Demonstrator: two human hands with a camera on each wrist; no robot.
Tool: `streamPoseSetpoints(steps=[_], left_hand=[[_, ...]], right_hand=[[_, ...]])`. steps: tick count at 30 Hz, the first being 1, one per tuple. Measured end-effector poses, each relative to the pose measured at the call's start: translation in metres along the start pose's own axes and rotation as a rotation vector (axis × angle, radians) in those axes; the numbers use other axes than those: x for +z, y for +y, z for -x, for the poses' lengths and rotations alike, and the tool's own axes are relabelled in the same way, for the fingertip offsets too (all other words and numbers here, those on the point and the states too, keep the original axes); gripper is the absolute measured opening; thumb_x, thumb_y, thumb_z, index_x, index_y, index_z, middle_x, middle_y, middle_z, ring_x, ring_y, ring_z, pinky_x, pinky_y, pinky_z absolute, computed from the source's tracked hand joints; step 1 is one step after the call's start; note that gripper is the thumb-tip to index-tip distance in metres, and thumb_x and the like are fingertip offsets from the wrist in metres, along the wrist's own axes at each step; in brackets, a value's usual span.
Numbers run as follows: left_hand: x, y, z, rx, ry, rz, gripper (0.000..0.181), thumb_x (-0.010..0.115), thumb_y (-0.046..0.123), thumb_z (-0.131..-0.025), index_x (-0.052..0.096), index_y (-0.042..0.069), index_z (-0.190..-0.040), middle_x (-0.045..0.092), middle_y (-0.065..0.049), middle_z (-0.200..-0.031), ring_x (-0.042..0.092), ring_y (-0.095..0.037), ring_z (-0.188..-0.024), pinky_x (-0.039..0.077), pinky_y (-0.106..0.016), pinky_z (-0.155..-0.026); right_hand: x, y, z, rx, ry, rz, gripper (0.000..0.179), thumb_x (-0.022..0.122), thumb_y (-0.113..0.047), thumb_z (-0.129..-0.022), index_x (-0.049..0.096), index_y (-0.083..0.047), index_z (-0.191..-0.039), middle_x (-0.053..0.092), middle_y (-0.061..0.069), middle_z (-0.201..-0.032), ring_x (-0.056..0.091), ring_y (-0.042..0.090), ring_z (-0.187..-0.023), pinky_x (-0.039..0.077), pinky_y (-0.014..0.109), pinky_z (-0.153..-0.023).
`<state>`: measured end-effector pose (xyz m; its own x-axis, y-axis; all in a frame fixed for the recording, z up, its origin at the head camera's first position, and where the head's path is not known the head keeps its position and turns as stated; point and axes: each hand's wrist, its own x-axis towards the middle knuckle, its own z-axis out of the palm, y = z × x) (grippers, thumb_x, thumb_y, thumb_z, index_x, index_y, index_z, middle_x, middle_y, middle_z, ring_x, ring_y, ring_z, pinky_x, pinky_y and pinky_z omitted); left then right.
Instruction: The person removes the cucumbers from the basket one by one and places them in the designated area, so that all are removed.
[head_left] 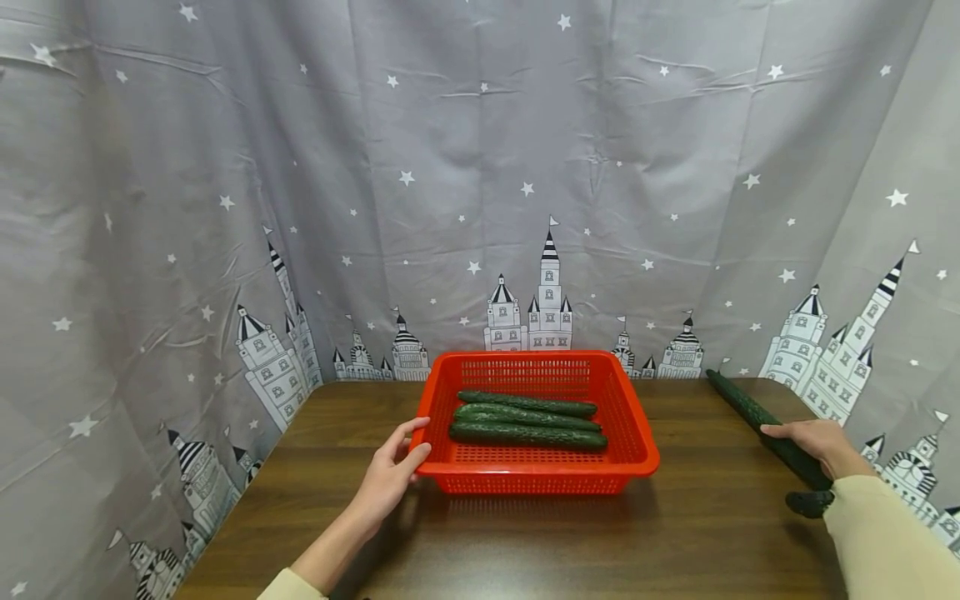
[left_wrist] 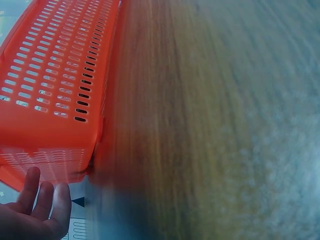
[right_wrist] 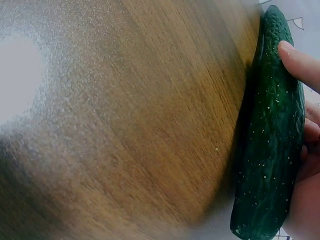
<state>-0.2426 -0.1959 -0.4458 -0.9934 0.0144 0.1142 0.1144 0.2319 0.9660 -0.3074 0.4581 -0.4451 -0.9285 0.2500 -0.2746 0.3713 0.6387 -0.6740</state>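
A red plastic basket [head_left: 525, 482] with slotted walls stands on the table, and three dark green cucumbers [head_left: 525, 434] lie side by side across its floor. My left hand [head_left: 390, 477] holds the basket's left rim, thumb and forefinger over the edge. In the left wrist view, the other fingers [left_wrist: 60, 207] are bent up against the outside of the end wall. Off to the right, my right hand [head_left: 817, 442] grips a long cucumber [right_wrist: 270, 135], thumb on its upper side and fingers beneath. That cucumber slants from the table's far edge toward my wrist.
The brown wooden table [head_left: 540, 550] reaches back to a grey curtain [head_left: 450, 167] printed with stars and castles. More curtain closes in on the left and right sides. A black wrist device [head_left: 810, 503] sits at the right cuff.
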Motion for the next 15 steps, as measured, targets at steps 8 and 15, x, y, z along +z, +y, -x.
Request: streamPoseSetpoints(steps=[8,15], left_hand=[[-0.0002,0.0,-0.0002,0.004,0.0,-0.005,0.043,0.065,0.02,-0.098,0.055,0.022,-0.14,0.062,-0.018,-0.115,0.058,-0.018,-0.084,0.054,-0.031,-0.072],[0.0003,-0.0004,-0.0003,0.003,0.004,-0.006,0.043,0.065,0.019,-0.099,0.056,0.022,-0.14,0.062,-0.019,-0.113,0.057,-0.018,-0.08,0.053,-0.03,-0.07]], right_hand=[[-0.0048,-0.0002,0.0,-0.041,-0.017,0.024,0.106,0.068,-0.057,-0.087,0.033,0.03,-0.136,0.028,0.051,-0.139,0.047,0.055,-0.117,0.047,0.056,-0.096],[-0.006,-0.0013,0.0025,-0.045,-0.014,0.015,0.102,0.07,-0.057,-0.085,0.039,0.027,-0.134,0.033,0.049,-0.137,0.053,0.05,-0.11,0.052,0.049,-0.087]])
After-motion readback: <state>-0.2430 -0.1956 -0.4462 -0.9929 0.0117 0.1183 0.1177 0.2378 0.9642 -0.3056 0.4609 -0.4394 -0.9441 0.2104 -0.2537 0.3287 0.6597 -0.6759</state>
